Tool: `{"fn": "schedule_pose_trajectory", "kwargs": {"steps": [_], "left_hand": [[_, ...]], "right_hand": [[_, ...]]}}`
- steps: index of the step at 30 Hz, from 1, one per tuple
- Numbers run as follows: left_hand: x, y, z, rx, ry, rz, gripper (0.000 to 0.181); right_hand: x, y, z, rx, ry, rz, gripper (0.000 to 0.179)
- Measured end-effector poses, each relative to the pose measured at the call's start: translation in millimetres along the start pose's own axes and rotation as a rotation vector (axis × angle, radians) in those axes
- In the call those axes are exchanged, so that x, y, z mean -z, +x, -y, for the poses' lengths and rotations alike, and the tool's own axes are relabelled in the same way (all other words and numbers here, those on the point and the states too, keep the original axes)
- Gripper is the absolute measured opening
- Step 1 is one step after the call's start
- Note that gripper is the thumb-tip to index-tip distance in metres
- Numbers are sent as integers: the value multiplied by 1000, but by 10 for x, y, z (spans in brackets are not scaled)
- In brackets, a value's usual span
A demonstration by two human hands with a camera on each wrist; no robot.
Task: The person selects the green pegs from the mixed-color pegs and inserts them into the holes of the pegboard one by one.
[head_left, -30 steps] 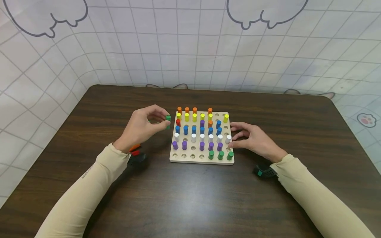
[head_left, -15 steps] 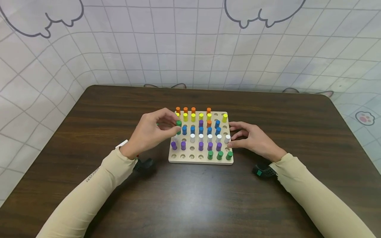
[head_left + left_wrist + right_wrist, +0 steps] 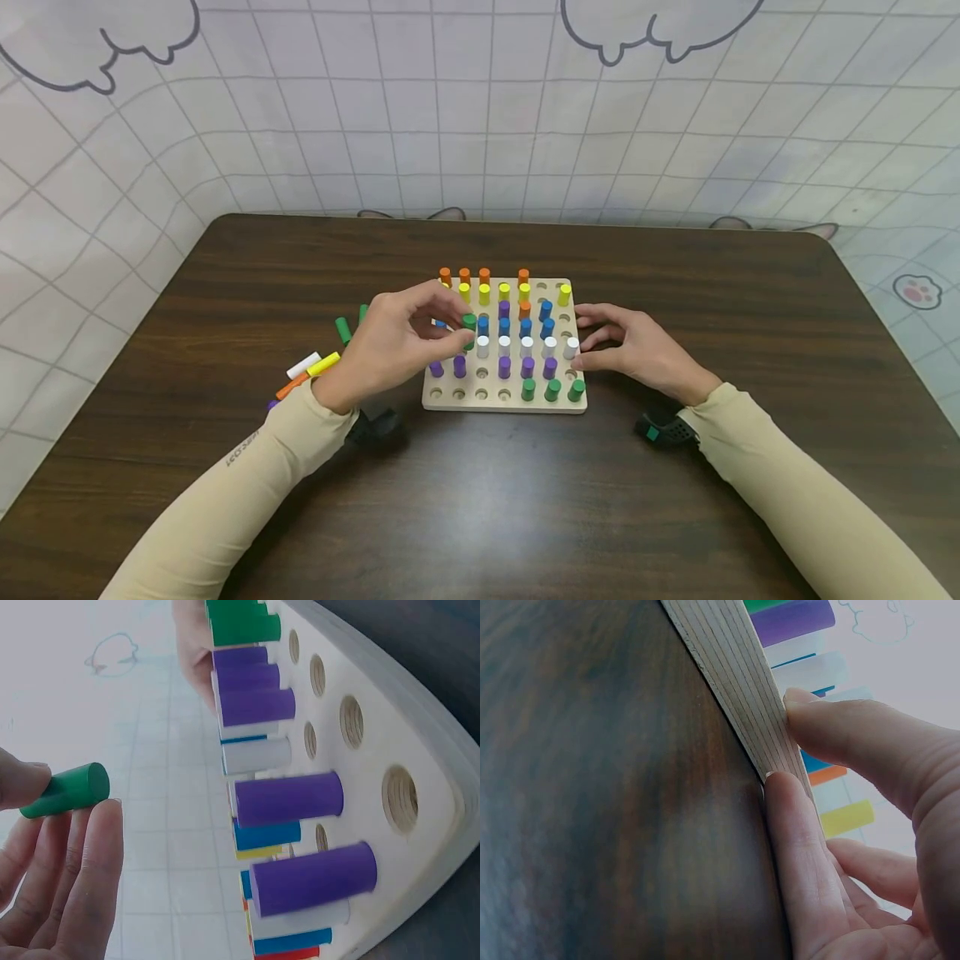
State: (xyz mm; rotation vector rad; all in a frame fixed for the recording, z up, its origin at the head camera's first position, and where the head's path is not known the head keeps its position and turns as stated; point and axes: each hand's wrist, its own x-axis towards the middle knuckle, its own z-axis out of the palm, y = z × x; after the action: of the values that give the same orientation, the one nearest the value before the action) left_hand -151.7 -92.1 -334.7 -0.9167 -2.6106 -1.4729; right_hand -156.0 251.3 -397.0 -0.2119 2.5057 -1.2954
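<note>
Your left hand [image 3: 397,340] pinches a green peg [image 3: 469,323] over the pegboard [image 3: 480,403]; your right hand [image 3: 637,348], fingers loosely parted, touches its edge.

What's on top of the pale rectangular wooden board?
Cylindrical pegs in several colours stand in the board. From above, the left hand, pinching a green cylindrical peg, hides part of the board's left side.

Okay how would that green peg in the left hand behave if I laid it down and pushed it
The green peg is a straight cylinder, so it would probably roll sideways. Pinched by the fingers, it shows no bend, so it's likely stiff.
</note>
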Motion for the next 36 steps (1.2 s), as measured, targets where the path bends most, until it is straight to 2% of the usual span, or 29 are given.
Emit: {"fn": "schedule_pose_trajectory", "kwargs": {"steps": [14,21,25,30,36], "left_hand": [[-81,-62,-71,-38,-49,62,25],[-129,-63,-89,-91,-93,81,25],[-165,-68,-90,-79,-111,87,30],[-201,-82,-90,-71,-98,89,31],[-256,-93,-60,-108,-89,132,26]], "right_hand": [[-1,-3,9,-3,-12,0,84],[11,-17,22,0,-8,-1,83],[10,-19,19,1,-10,-1,82],[3,-13,12,3,-10,3,82],[-7,2,13,-4,-12,5,84]]}}
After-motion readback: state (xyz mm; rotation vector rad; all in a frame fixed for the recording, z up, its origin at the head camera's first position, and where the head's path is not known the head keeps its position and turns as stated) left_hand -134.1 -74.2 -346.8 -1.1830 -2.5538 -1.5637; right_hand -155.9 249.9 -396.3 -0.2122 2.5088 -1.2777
